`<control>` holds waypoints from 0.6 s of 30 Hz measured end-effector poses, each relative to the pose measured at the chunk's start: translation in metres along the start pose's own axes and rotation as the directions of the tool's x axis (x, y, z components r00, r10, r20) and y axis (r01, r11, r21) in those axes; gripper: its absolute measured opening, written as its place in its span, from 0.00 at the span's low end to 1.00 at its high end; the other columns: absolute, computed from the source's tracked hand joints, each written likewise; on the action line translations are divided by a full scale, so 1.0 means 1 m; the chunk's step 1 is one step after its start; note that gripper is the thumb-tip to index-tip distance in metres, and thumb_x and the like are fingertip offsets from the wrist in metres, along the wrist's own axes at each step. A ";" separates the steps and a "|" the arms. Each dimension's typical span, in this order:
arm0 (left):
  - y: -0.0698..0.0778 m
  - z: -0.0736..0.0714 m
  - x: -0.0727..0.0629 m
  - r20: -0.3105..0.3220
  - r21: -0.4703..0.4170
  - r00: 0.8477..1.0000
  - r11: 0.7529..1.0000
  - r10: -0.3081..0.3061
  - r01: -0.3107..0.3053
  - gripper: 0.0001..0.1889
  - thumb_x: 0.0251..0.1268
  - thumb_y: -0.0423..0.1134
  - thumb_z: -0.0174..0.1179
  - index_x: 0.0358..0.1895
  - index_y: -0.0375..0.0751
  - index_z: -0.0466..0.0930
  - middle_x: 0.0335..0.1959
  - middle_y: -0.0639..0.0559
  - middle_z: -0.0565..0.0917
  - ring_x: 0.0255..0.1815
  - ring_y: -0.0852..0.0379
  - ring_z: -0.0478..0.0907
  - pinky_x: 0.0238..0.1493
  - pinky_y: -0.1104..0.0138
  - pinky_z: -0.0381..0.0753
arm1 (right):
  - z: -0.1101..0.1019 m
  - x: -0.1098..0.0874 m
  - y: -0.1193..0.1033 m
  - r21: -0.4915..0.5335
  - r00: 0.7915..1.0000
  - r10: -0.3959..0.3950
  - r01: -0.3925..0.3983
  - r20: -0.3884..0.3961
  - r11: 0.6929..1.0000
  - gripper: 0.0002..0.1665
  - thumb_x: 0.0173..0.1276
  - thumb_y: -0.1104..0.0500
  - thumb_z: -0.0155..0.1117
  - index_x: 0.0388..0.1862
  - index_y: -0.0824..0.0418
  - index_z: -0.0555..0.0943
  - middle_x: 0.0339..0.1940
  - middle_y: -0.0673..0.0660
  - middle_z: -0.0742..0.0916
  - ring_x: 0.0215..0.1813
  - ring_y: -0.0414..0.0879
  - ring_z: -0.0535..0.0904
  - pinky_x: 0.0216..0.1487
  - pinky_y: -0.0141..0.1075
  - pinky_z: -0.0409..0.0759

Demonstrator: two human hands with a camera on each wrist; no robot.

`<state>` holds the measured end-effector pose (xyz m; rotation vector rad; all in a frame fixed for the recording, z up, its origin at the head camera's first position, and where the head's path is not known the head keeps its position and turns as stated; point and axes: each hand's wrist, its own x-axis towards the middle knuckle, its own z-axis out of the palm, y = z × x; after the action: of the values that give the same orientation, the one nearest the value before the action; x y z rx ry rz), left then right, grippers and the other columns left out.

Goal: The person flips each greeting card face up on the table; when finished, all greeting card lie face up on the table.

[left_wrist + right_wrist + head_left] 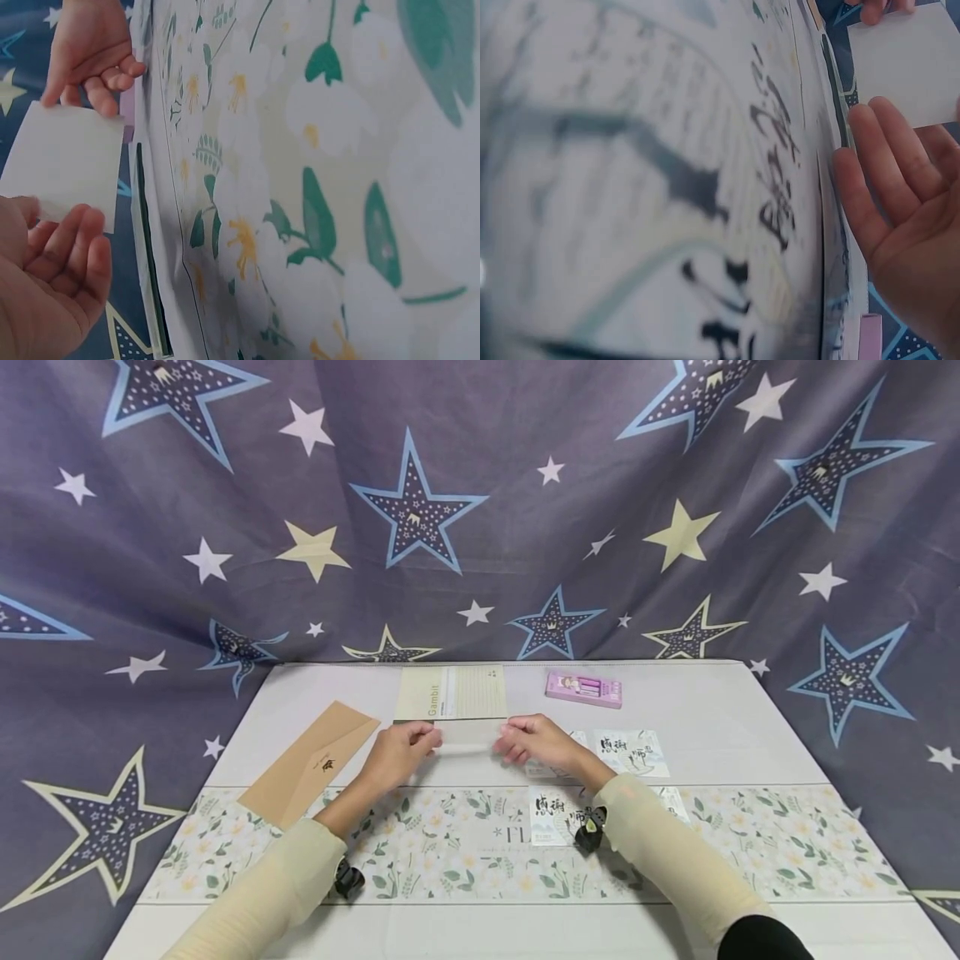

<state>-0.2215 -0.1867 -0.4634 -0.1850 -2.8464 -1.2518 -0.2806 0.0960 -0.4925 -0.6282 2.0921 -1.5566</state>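
Both hands hold a small blank white sheet of paper (471, 733) above the table, one at each end. My left hand (400, 755) pinches its left edge between thumb and fingers. At the right edge, my right hand (542, 745) grips it the same way. In the left wrist view the paper (67, 154) spans between the left hand (56, 277) below and the right hand (91, 52) above. The right wrist view shows the sheet (907, 64) flat and unmarked beyond the right hand's fingers (904, 161). Just behind the paper lies a cream notepad (480, 692) lettered "Gambit".
On the left lies a brown envelope (311, 764), set at a slant. A purple box (583, 688) sits at the back right. Several white cards (633, 753) with black calligraphy lie under and beside the right forearm. A floral strip crosses the white table (712, 718); a star-patterned curtain (480, 527) hangs behind.
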 end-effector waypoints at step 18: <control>0.004 0.009 0.003 0.135 0.061 0.983 0.989 0.122 -0.131 0.27 0.64 0.42 0.70 0.67 0.44 0.78 0.46 0.50 0.89 0.46 0.55 0.85 0.43 0.66 0.84 | -0.012 -0.013 0.002 -0.178 0.999 -0.051 0.047 -0.017 0.983 0.38 0.67 0.62 0.71 0.75 0.61 0.70 0.47 0.59 0.89 0.43 0.42 0.84 0.47 0.33 0.84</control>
<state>-0.2241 -0.1772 -0.4662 -0.4547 -2.9277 -1.1549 -0.2774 0.1138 -0.4904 -0.7325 2.2651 -1.4184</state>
